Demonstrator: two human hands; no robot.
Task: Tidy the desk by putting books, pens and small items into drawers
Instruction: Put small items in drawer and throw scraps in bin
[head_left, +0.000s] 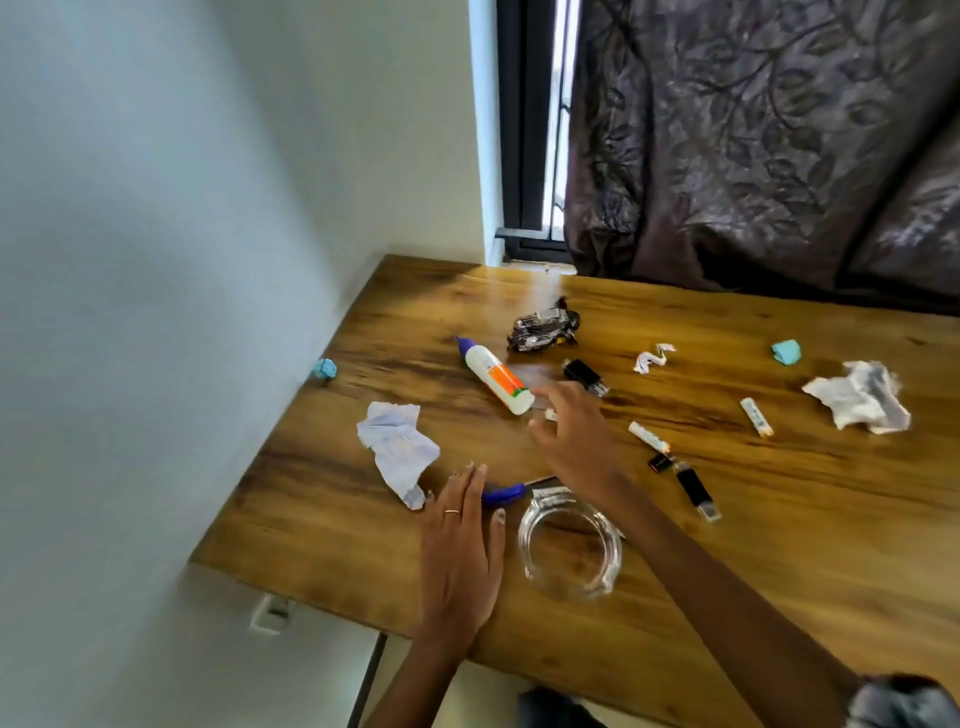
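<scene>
Fingers of the left hand (460, 551) lie straight on the desk (727, 519) over a blue pen (503, 493); the right hand (574, 441), loosely spread and holding nothing, hovers beside the glue bottle (493, 376).

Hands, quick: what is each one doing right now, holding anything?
Left hand: open, fingers straight, flat on the desk, over a blue pen.
Right hand: open, blurred, holding nothing, next to the glue bottle.

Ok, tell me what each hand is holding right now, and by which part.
Nothing is held. The left hand lies flat beside the blue pen; the right hand, fingers spread, reaches toward the glue bottle.
</scene>
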